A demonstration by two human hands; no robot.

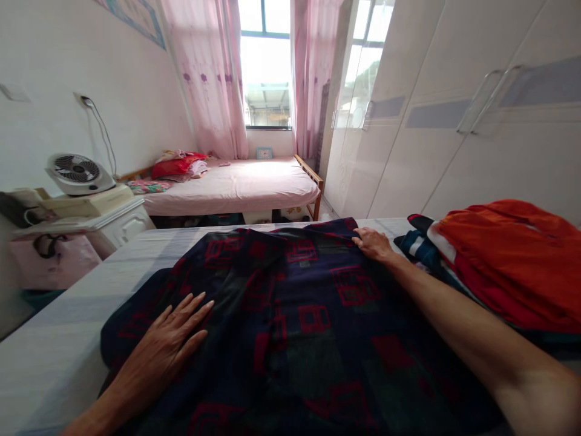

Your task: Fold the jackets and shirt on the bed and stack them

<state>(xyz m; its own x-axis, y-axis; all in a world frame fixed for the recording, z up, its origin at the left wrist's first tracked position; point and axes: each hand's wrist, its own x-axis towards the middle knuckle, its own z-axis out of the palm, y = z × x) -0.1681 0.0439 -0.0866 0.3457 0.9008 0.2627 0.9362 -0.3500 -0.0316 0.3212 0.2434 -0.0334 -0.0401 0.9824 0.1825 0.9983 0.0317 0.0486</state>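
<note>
A dark navy shirt [318, 290] with red square patterns lies spread over the bed in front of me, its front running down the middle. My left hand [175, 333] rests flat on its left part, fingers stretched out and slightly apart. At the shirt's far right corner is my right hand [374, 243], its fingers bent over the fabric edge and pinching it. The shirt's near end runs out of view at the bottom.
Folded clothes, an orange garment [512, 254] on top, are piled right of my right arm on the white-sheeted bed [49, 339]. A pink-covered bed [254, 181] stands beyond. At left, a fan [77, 172] sits on a cabinet; a white wardrobe [422, 157] lines the right.
</note>
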